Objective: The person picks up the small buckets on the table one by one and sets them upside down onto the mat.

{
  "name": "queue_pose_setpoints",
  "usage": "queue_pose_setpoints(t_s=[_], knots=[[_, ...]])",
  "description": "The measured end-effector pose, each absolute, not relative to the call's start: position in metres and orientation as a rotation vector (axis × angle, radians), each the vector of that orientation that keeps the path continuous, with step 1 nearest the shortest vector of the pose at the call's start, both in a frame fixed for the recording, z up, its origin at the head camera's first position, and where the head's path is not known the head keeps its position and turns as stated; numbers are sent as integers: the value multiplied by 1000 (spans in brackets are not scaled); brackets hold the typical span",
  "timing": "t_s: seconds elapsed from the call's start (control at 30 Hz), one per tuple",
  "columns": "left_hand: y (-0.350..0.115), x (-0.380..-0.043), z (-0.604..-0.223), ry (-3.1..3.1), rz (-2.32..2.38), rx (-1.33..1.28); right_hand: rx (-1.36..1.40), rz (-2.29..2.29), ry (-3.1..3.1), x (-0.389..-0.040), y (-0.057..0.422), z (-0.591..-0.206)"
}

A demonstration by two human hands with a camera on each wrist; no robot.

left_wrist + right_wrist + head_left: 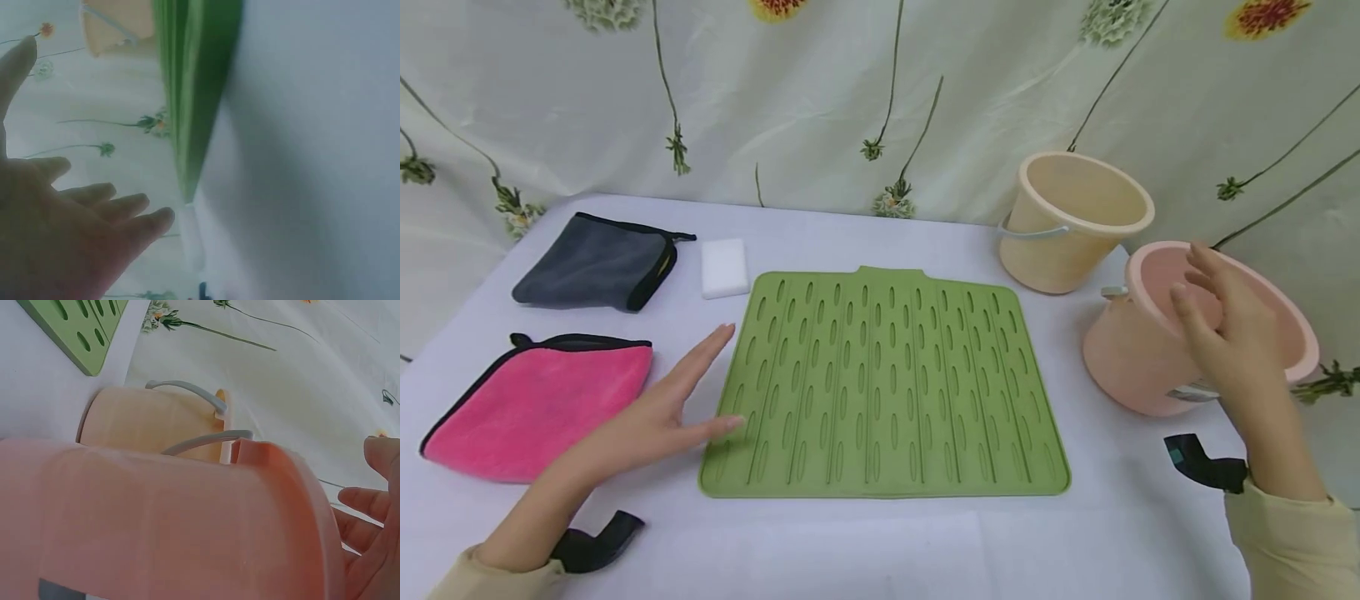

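My left hand (658, 417), fingers straight and spread, hovers at the left edge of a green slotted mat (887, 383). In the left wrist view that hand (75, 225) is held up beside the thick edge of the mat (200, 81), with nothing in it. Over the mouth of a pink bucket (1131, 358) is my right hand (1240, 325), its fingers loosely bent and holding nothing. The right wrist view shows the fingers (369, 506) just past the bucket's rim, and the bucket's grey handle (206, 440) hangs at its side.
A cream bucket (1052, 258) with a grey handle stands behind the pink one. Left of the mat lie a pink zipped pouch (550, 408), a dark grey zipped pouch (591, 262) and a white block (724, 267). A flowered curtain (805, 108) hangs behind the table.
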State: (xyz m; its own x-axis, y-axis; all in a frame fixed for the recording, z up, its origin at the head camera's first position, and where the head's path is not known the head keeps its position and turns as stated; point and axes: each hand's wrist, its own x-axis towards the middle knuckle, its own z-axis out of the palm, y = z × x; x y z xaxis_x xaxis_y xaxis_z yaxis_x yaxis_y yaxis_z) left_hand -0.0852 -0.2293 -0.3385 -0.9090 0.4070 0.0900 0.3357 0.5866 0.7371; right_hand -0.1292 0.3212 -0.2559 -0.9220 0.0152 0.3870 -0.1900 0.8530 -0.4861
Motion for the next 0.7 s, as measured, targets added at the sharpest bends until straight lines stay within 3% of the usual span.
queue_pose_setpoints(t_s=[0.7], knots=[[-241,-84,-375,2581,1002,818,240,1038,-2749,-130,335,-266]])
